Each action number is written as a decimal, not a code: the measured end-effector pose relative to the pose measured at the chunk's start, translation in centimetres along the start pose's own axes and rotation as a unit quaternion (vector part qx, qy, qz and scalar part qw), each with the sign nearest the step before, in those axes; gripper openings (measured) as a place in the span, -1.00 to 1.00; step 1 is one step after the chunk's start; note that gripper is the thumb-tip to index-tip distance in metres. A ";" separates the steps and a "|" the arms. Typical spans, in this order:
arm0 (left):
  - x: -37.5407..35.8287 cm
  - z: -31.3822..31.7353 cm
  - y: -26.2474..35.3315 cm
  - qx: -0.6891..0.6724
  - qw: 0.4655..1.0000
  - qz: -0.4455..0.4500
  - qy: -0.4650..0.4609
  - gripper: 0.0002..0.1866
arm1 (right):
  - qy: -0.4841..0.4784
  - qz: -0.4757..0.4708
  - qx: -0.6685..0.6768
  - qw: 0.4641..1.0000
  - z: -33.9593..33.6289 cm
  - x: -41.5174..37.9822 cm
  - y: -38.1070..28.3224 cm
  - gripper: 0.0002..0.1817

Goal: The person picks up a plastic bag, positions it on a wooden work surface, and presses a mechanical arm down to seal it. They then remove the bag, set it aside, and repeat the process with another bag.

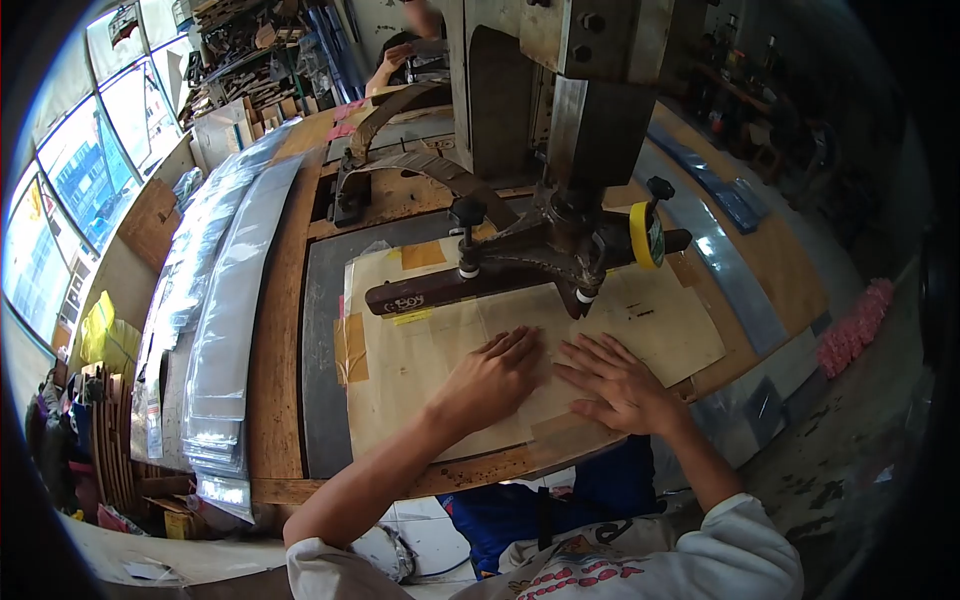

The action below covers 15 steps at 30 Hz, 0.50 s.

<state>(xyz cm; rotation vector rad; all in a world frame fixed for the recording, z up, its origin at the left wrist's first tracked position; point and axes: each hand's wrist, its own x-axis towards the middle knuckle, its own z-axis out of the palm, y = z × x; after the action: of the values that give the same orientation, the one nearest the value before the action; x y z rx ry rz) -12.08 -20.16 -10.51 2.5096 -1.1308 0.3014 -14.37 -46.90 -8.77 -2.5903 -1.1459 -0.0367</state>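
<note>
My left hand [492, 380] lies on a pale board [410, 390] on the machine bed, its fingers outstretched and slightly blurred. Beside it, my right hand [618, 388] rests flat with the fingers spread. Clear plastic film seems to lie under both hands, though its edges are hard to make out. Just beyond my fingertips, a dark metal bar [440, 290] hangs from the press head [565, 240] across the board. A yellow tape roll [642, 236] sits on the right-hand knob. Brown tape [352, 348] marks the board's left edge.
Stacked clear plastic sheets [235, 310] cover the left side of the wooden table [275, 400]. More clear strips [725, 270] lie at the right. A pink bundle [855, 328] is at far right. Behind the press column [500, 100], another person's hand [395, 58] shows.
</note>
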 end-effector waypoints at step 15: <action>0.2 0.4 1.9 0.056 0.998 -0.026 0.025 -0.52 | 0.360 -0.215 0.103 0.902 -15.1 -1.9 -2.4 -0.69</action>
<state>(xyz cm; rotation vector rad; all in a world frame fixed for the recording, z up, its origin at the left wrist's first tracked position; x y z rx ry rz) -13.35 -21.59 -10.41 2.6079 -1.0546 0.4209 -15.88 -51.15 6.00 -1.8165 -1.2828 -0.8420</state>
